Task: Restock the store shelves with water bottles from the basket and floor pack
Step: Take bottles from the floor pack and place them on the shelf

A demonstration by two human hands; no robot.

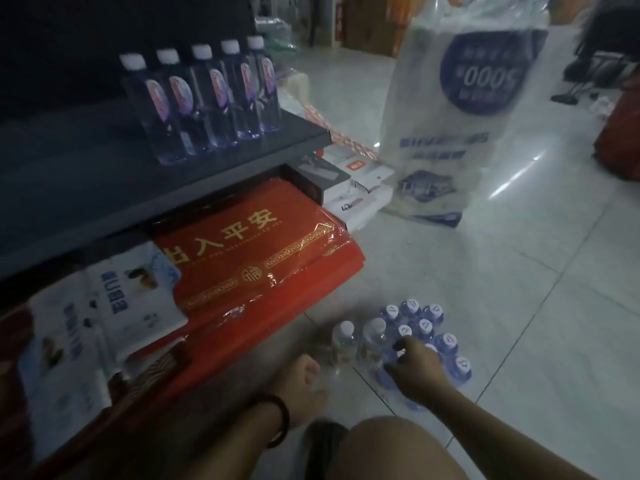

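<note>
A shrink-wrapped floor pack of water bottles with white-and-blue caps stands on the tiles at lower centre. Two bottles at its left edge stand partly free of the wrap. My right hand reaches down onto the pack, its fingers curled around a bottle top in the middle. My left hand is curled just left of the pack and appears to pinch the loose clear wrap. Several water bottles with white caps stand in a row on the dark shelf.
Below the shelf lie red wrapped mats with gold characters and white packaged goods. A tall white plastic bag stands on the floor behind. My knee is at the bottom edge. Light tiled floor stretches to the right.
</note>
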